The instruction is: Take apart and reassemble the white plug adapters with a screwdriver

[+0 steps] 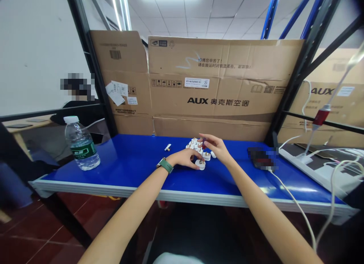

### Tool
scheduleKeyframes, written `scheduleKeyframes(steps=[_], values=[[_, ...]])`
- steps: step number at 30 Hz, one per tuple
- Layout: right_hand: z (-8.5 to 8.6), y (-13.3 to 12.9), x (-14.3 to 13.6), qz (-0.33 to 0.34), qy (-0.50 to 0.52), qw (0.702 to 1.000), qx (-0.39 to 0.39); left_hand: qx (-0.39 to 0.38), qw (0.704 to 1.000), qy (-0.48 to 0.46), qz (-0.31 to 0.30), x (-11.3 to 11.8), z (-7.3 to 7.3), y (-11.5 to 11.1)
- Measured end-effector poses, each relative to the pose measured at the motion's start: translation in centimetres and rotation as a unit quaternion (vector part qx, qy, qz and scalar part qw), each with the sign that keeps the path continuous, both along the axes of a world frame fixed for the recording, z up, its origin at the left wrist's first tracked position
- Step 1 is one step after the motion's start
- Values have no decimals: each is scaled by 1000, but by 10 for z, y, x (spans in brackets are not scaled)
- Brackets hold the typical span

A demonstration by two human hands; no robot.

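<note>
On the blue tabletop, a white plug [200,165] with its pins facing up lies near the middle. My left hand [184,158] grips it from the left, thumb and forefinger curled around its side. Above it, my right hand [217,146] pinches the reddish handle of a screwdriver [204,144]. The thin shaft points down toward the plug's upper face; whether the tip touches a screw is too small to tell. Several more white plugs [194,142] cluster just behind my hands, partly hidden by them. A small white plug part [168,147] lies apart to the left.
A water bottle [82,144] stands at the table's left. At right lie a dark phone [261,158] with a white cable and a long white power strip [309,171]. A cardboard panel [224,78] walls off the back. Another person [78,105] sits beyond the left frame post.
</note>
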State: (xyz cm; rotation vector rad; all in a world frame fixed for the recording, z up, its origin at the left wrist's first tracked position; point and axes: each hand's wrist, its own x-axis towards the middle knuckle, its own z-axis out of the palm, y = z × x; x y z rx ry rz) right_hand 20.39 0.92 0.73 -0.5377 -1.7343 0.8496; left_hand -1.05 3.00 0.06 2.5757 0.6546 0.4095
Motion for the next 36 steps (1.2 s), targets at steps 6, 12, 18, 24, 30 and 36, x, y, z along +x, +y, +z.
scheduleKeyframes(steps=[6, 12, 18, 24, 30, 36], values=[[-3, 3, 0, -52, 11, 998, 29, -1, 1000, -9, -22, 0, -1, 2], [-2, 4, 4, 9, 15, 1000, 6, -7, 1000, -6, -23, 1, 0, 1], [1, 1, 2, -86, -26, 995, 35, -7, 1000, -8, -17, 1, -1, 2], [1, 1, 4, -39, -18, 999, 14, -14, 1000, -7, -14, 0, 0, 1], [-2, 1, 4, -66, -45, 996, 29, -11, 1000, 0, -4, 0, -2, 3], [-2, 4, 3, -72, 0, 997, 25, -19, 999, -17, -27, -2, -4, 8]])
